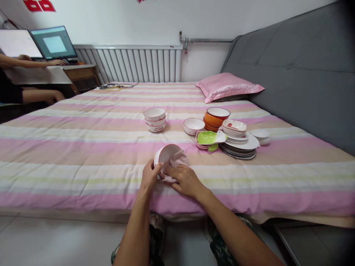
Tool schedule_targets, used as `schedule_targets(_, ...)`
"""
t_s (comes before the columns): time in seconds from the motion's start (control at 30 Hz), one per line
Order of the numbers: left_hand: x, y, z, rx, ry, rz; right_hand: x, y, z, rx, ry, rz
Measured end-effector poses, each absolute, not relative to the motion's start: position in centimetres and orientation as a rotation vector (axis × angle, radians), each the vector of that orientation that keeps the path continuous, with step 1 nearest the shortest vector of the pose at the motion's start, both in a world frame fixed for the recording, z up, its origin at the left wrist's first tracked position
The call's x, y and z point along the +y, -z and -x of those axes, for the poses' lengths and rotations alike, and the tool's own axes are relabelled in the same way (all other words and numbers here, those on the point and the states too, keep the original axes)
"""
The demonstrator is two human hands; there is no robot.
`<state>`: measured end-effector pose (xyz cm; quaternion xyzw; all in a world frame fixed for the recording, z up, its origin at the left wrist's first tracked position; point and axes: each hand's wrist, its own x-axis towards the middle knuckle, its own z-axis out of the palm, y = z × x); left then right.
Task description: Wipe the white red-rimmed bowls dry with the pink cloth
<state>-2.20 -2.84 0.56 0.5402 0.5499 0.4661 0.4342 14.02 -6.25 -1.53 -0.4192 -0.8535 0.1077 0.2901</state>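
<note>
Near the bed's front edge, a white bowl (158,155) with a red rim is tilted on its side, its mouth turned to the right. My left hand (150,174) grips it by the left side, thumb at the rim. A pale pink cloth (179,158) is bunched in my right hand (185,180), which presses it against the bowl's inside; part of the cloth hangs below the rim. Beyond the hands stands a stack of white bowls (154,120) with red rims. A single similar bowl (194,126) sits upright to its right.
Orange bowls (215,119), a green leaf-shaped dish (208,137), a stack of plates (238,150) and small white dishes (260,134) crowd the right of the striped bedspread (83,147). Behind lies a pink pillow (229,87). At far left another person's arm (30,62) reaches across a desk with monitors.
</note>
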Motion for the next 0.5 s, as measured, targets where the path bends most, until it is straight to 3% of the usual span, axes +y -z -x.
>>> schedule_targets(0.5, -2.5, 0.6, 2.4, 1.409, -1.223, -1.284, -5.5, 1.7, -15.2, -2.332, -0.228, 1.048)
